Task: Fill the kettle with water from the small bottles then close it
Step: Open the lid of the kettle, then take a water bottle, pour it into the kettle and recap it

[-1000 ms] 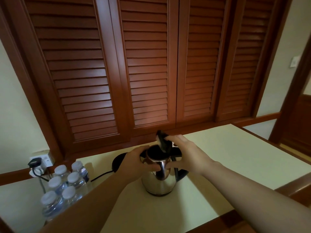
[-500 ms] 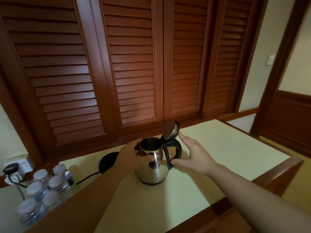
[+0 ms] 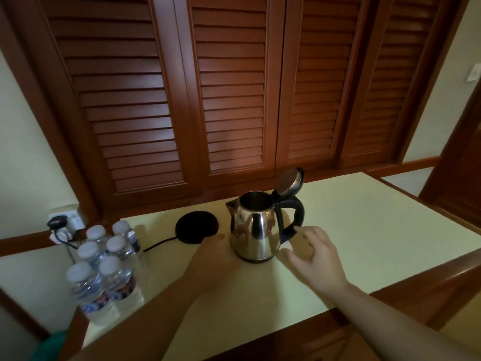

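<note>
A steel kettle [image 3: 253, 230] with a black handle stands upright on the pale table [image 3: 364, 225], its lid [image 3: 289, 181] tipped up and open. My left hand [image 3: 216, 259] lies low just left of the kettle's base, empty, apart from it. My right hand [image 3: 316, 252] hovers just right of the kettle, fingers relaxed, fingertips near the handle's lower end and holding nothing. Several small capped water bottles [image 3: 104, 269] stand clustered at the table's left end.
The kettle's black round base [image 3: 196, 227] sits left of the kettle, its cord running to a wall socket [image 3: 62, 222] behind the bottles. Louvred wooden doors [image 3: 234, 100] stand close behind the table. A wooden edge [image 3: 416, 282] bounds the table's near right side.
Both hands have let go of the kettle and drawn back toward me. The lid, lifted a second ago, stays open. The camera view shifted a little.
</note>
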